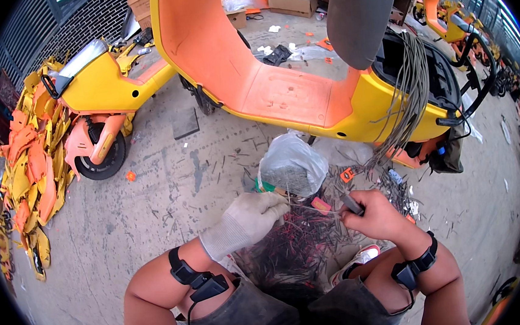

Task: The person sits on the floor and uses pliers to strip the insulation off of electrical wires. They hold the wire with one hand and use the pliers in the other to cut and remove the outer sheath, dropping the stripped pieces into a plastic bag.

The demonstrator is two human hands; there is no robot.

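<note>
My left hand (249,218), in a pale grey knit glove, pinches a thin grey wire (310,209) that runs toward my right hand. My bare right hand (371,215) is closed round a short grey-handled tool (352,203); its working end is hard to make out. Beyond my hands sits a translucent plastic bag (292,167) with a green item beside it. Under them lies a heap of dark and pink wire scraps (288,249), with a small pink object. A bundle of long grey wires (406,84) drapes over the scooter to the upper right.
A yellow and orange scooter (273,94) stands close in front. Another (102,95) is at left, beside a pile of broken body panels (34,168). More scooters (438,17) stand at back right. Cardboard boxes (290,4), a dark slab (185,124) and litter lie on the floor.
</note>
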